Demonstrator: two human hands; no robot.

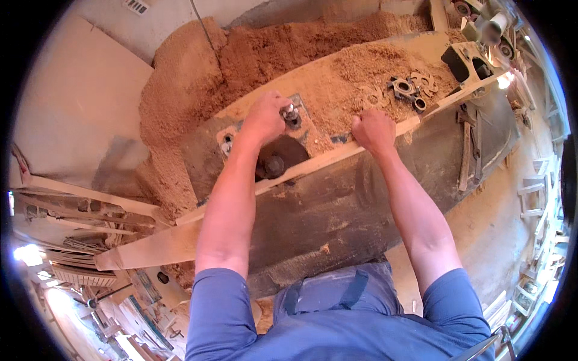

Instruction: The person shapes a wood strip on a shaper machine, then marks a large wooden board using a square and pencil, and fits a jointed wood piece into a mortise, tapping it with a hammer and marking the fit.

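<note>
My left hand [263,120] is closed around a shiny metal bolt [291,112] that stands up from a slotted plate on the machine table. A second bolt [227,144] sits to the left of that wrist. Just in front of the hand is a dark round opening [282,155] with a spindle-like part in it. My right hand [376,131] is a fist resting by the long wooden strip [325,159] along the table's near edge; whatever its fingers hold is hidden. Beyond it, toothed cutter heads [402,88] and a metal ring [419,104] lie on sawdust.
Deep sawdust [289,48] is heaped behind the table. At the far right stands a dark box-shaped metal part [466,63]. A hammer [465,144] lies on the dark sloping surface [325,210] between me and the strip. Stacked timber fills the lower left.
</note>
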